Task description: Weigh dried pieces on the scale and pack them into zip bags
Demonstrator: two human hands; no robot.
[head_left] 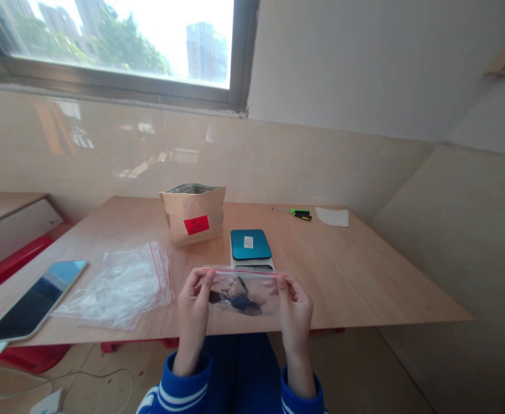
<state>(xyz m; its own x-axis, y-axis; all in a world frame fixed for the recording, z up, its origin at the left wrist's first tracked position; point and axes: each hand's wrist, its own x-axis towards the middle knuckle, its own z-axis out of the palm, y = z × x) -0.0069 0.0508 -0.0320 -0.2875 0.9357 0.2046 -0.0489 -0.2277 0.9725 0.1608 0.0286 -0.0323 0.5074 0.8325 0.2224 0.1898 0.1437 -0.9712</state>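
Now we grip a clear zip bag by both ends, left hand and right hand pinching it just above the desk's front edge.

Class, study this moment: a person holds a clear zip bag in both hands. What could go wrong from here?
The clear zip bag is pinched at its ends by the left hand and right hand, near the table's front edge, so it might slip to the floor. Whether the red seal is closed is hard to tell; the dark contents might slide out. The open paper pouch might tip if knocked.
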